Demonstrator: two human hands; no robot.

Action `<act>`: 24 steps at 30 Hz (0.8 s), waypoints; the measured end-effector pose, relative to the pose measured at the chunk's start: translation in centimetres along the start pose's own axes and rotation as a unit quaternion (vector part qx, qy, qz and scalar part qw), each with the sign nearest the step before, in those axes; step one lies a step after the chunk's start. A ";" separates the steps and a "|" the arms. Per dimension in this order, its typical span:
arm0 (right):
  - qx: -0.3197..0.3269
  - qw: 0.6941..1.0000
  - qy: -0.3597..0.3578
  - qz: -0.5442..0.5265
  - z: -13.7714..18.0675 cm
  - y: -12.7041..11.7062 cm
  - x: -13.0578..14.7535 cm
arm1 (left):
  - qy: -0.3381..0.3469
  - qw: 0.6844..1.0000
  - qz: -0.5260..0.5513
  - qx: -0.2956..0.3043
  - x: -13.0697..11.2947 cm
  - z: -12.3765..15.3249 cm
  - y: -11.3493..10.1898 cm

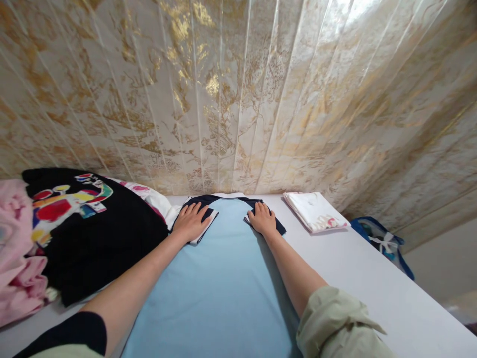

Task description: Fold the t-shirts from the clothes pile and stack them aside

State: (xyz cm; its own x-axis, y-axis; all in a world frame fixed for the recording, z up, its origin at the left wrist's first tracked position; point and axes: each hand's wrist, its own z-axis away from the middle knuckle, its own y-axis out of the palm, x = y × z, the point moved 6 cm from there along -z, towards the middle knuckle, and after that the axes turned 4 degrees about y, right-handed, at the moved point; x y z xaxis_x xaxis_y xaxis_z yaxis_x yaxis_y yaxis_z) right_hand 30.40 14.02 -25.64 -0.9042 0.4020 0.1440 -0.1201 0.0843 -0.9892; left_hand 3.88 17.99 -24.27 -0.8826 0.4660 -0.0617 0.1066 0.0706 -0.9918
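Observation:
A light blue shirt (219, 268) with dark navy shoulders and sleeves lies spread on the white table, its collar end towards the wall. Both sleeves are turned inward over the body. My left hand (192, 221) rests flat on the left navy sleeve, fingers spread, beside its white-edged cuff. On the right sleeve lies my right hand (263, 218), palm down with the fingers apart. The shirt's lower end runs out of view towards me.
Left lies a black garment (112, 238) with a colourful print, a pink garment (17, 248) and a white printed one (149, 196). Right, a folded white garment (315, 211) sits on the table (357, 273). A blue-edged bag (383, 241) stands beyond the table edge. A gold-patterned curtain (223, 99) hangs behind.

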 end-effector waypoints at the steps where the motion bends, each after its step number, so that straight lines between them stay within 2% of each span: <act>1: 0.001 1.000 0.000 0.003 0.0 0.0 0.0 | 0.004 1.000 0.002 0.000 0.0 0.0 0.0; 9: -0.003 1.000 -0.003 0.005 0.3 -0.1 0.2 | 0.030 0.999 0.023 0.006 0.4 0.0 0.6; 16: -0.009 1.000 -0.002 0.000 0.5 -0.4 0.3 | 0.039 0.999 0.029 0.003 0.2 0.2 0.2; 19: -0.012 1.000 -0.001 -0.002 0.5 -0.5 0.4 | -0.004 1.000 0.027 -0.006 -0.1 -0.3 -0.4; 22: -0.019 1.000 0.000 -0.005 0.4 -0.5 0.3 | -0.083 0.995 0.011 -0.052 -0.5 -0.7 -1.2; 24: -0.023 1.000 -0.003 -0.006 0.3 -0.4 0.3 | -0.124 0.990 0.013 -0.063 -0.9 -0.8 -1.2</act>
State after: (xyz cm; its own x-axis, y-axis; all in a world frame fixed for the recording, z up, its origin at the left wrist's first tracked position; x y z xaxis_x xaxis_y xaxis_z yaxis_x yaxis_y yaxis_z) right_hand 30.00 13.83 -25.20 -0.9051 0.3954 0.1566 -0.1129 0.1316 -0.9849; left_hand 4.94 18.17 -22.96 -0.9628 0.2383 -0.1276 0.1725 0.1779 -0.9688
